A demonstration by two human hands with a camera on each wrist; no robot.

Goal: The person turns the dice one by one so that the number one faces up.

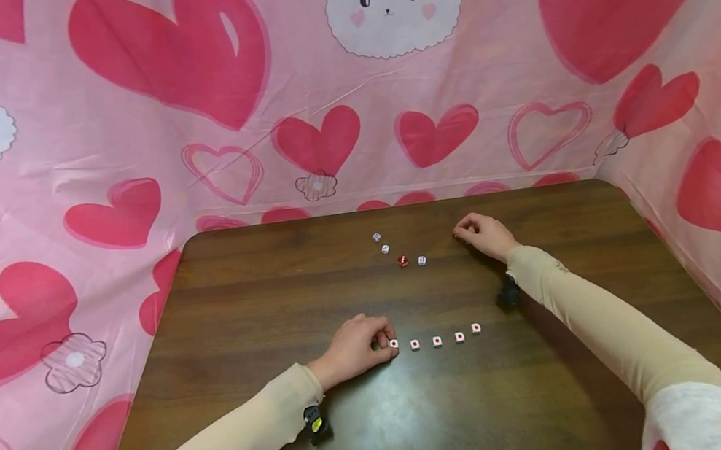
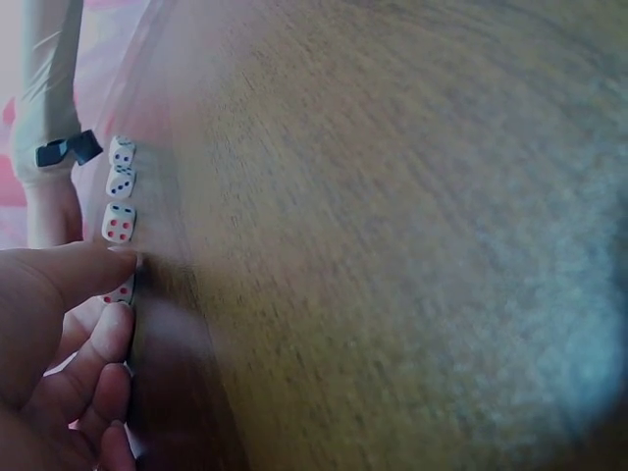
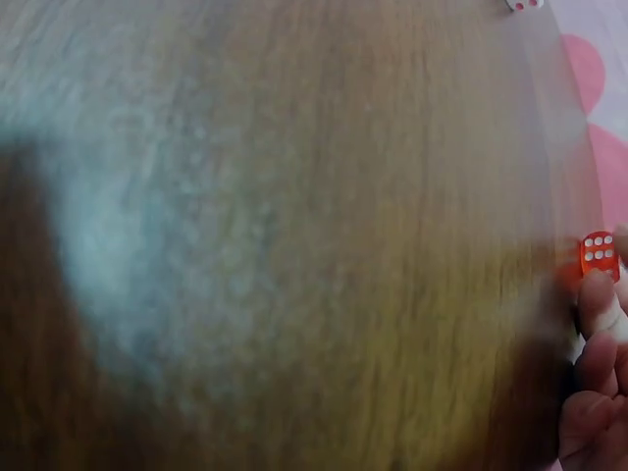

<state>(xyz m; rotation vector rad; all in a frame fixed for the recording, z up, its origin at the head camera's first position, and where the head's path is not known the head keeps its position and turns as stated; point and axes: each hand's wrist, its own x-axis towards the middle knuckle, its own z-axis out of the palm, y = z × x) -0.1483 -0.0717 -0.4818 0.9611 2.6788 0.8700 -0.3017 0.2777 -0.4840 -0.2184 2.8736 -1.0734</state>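
Note:
In the head view my left hand (image 1: 352,350) pinches a white die (image 1: 393,344) at the left end of a row, its top face showing one red dot. The left wrist view has this same die (image 2: 121,293) between thumb and finger, partly hidden. Several more white dice (image 1: 437,341) continue the row to the right, each with a red dot up. Farther back on the right, my right hand (image 1: 486,237) pinches a red translucent die. In the right wrist view this red die (image 3: 599,252) shows six white dots at the fingertips.
Left of my right hand, toward the back of the brown wooden table (image 1: 262,294), lie another red die (image 1: 403,261) and white dice (image 1: 385,249). A pink cloth (image 1: 379,84) printed with hearts hangs around the table. Wrist cameras sit on both sleeves.

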